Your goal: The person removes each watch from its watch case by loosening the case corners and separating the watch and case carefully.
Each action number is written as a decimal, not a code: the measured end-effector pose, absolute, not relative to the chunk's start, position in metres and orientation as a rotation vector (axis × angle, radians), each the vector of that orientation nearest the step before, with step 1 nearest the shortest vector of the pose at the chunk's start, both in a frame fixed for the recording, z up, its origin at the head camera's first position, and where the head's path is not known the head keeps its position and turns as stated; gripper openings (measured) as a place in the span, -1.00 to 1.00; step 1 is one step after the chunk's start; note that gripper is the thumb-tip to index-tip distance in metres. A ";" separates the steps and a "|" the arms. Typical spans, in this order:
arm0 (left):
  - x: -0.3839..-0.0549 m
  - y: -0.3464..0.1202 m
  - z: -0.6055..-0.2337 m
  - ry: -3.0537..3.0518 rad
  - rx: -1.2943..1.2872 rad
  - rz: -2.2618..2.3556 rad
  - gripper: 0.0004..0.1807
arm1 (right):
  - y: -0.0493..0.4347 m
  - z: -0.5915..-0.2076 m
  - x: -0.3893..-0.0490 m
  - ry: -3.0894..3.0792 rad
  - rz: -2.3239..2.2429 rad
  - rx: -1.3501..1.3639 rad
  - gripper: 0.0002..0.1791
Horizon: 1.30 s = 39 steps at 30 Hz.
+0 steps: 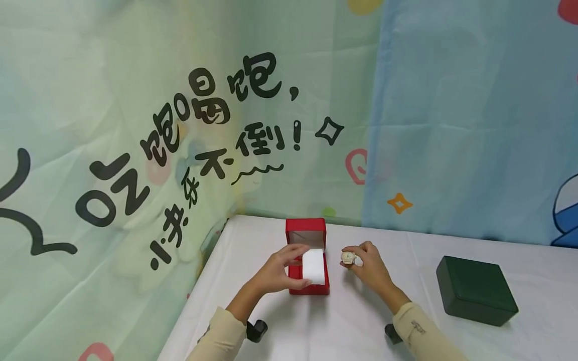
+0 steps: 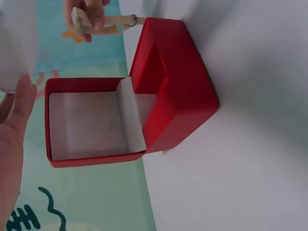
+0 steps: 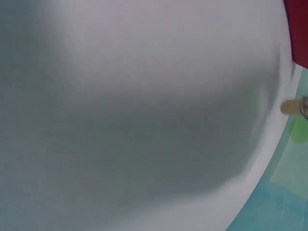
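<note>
Between thumb and fingers, my left hand (image 1: 275, 271) grips a white watch cushion (image 1: 313, 266) above the open red box (image 1: 309, 290). The left wrist view shows the cushion (image 2: 12, 60) at its left edge, clear of the red box (image 2: 185, 86), whose lid stands open with a pale lining. To the right of the box, my right hand (image 1: 372, 268) pinches a wristwatch (image 1: 348, 257) with a light dial. Its beige strap (image 2: 113, 20) and metal buckle show in the left wrist view. Only the strap tip (image 3: 290, 107) and part of the buckle appear in the right wrist view.
A closed dark green box (image 1: 476, 288) sits on the white-covered table (image 1: 361, 331) at the right. Printed cloth curtains (image 1: 451, 115) hang along the back and left side. Black wrist devices (image 1: 257, 331) show beneath both forearms.
</note>
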<state>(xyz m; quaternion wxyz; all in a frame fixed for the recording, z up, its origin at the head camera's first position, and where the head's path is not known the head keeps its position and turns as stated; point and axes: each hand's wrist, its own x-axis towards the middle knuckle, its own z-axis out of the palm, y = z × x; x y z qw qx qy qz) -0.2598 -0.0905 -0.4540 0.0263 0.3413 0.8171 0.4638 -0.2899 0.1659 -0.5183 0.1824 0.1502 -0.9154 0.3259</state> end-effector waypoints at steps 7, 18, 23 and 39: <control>-0.260 -0.097 -0.458 2.503 1.145 1.461 -0.31 | 0.169 -0.524 -0.283 -2.704 0.753 0.371 -0.66; -0.257 -0.091 -0.454 2.538 1.048 1.407 -0.28 | 0.177 -0.534 -0.258 -2.789 0.677 0.503 -0.64; -0.254 -0.089 -0.453 2.582 1.039 1.356 -0.27 | 0.184 -0.534 -0.247 -2.878 0.567 0.647 -0.55; -0.247 -0.087 -0.448 2.555 1.056 1.381 -0.29 | 0.190 -0.480 -0.246 -2.944 0.866 0.669 -0.04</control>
